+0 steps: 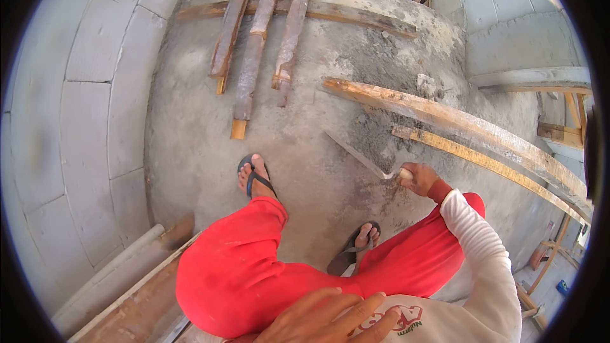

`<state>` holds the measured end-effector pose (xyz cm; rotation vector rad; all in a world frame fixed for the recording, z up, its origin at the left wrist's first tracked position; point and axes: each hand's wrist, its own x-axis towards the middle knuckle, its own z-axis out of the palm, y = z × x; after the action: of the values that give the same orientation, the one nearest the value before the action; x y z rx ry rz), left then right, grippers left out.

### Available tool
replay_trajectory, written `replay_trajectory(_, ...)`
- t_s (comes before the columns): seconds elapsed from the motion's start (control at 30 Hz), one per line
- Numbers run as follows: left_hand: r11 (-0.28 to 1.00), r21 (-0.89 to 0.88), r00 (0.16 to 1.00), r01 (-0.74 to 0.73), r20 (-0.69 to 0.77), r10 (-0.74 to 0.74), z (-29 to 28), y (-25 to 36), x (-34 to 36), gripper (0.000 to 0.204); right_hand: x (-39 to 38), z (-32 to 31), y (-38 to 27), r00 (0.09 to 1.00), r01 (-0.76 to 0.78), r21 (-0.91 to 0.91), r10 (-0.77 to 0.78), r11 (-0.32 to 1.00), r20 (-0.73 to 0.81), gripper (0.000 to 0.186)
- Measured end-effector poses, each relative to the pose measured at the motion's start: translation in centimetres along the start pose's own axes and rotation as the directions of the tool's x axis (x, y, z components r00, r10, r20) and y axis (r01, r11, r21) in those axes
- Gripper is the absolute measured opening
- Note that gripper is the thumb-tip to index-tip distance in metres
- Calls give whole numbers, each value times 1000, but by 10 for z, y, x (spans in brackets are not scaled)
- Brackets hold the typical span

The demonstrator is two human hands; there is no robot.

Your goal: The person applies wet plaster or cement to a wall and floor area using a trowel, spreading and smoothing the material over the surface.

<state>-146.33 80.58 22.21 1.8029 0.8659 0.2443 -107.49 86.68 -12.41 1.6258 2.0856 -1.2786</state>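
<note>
My right hand [420, 180] is closed around the pale handle of a trowel [361, 157], beside my bent right knee. The trowel's thin metal blade is seen nearly edge-on and points up and left over the grey concrete floor [298, 152]. Low in the picture, my left hand [330, 319] lies against my pale shirt and red trousers with its fingers stretched apart. Nothing shows in that hand, and part of it is cut off by the lower edge.
Three weathered poles [254, 51] lie ahead, crossing a timber plank [356, 16]. A thick wooden beam [445, 111] and a thinner batten [470, 152] stretch to the right. Pale block wall [89, 114] stands left, with a pipe [117, 260] and boards [136, 308] below it.
</note>
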Motion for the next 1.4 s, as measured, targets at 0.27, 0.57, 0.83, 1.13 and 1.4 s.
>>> replay_trajectory(0.27, 999, 30, 999, 22, -33, -21, 4, 1, 7, 43, 27, -96, 91, 967, -230, -49, 223, 972, -121, 32)
replay_trajectory(0.57, 997, 7, 994, 75, -79, -74, 10, 1, 12, 41, 0, -124, 109, 933, -218, -42, 196, 975, -303, 41)
replay_trajectory(0.83, 994, 72, 985, 85, -155, -73, 21, -2, 27, 41, -35, -67, 19, 996, 13, -234, 8, 972, 92, 26)
replay_trajectory(1.13, 979, 176, 986, 103, -148, -77, 35, 3, 47, 40, 39, -114, 131, 888, 74, -405, -245, 911, -390, 28)
replay_trajectory(1.4, 964, 222, 982, 146, -149, -114, 38, 1, 48, 47, 13, -147, 118, 888, -275, -74, 224, 959, -403, 30)
